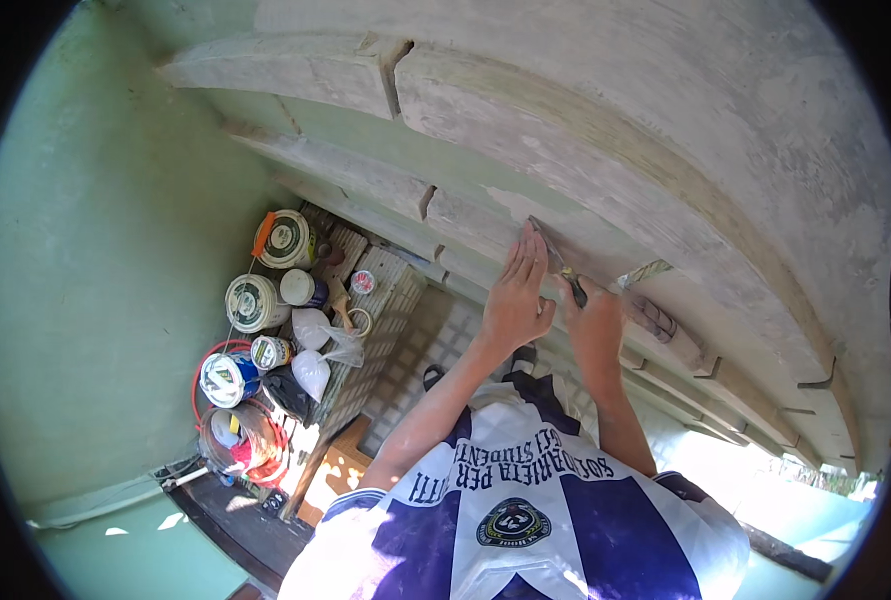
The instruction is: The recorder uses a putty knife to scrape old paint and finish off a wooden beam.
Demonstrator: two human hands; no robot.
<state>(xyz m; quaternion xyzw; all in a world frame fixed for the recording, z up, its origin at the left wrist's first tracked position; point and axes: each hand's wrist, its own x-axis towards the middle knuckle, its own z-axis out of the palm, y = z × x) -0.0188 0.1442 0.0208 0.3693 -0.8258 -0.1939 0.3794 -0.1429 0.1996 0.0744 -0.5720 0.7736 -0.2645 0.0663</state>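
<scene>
My right hand (596,312) is closed round the dark handle of a putty knife (563,263), whose thin blade runs up and left against the wall. Beside it my left hand (518,290) lies with its fingers stretched out flat along the blade, the fingertips near its far end. Both hands are at a ledge of the pale, patchily plastered wall (486,222). A whitish patch shows on the green surface just beyond the blade. Which part of the blade touches the wall is hard to make out.
Long stepped ledges (606,135) with notches cross the wall. At left, a wooden bench (371,345) bears several lidded buckets (256,303), white plastic bags (311,372) and a tape roll (361,322). A red hose (284,455) coils near a clear tub. Tiled floor (446,335) lies below.
</scene>
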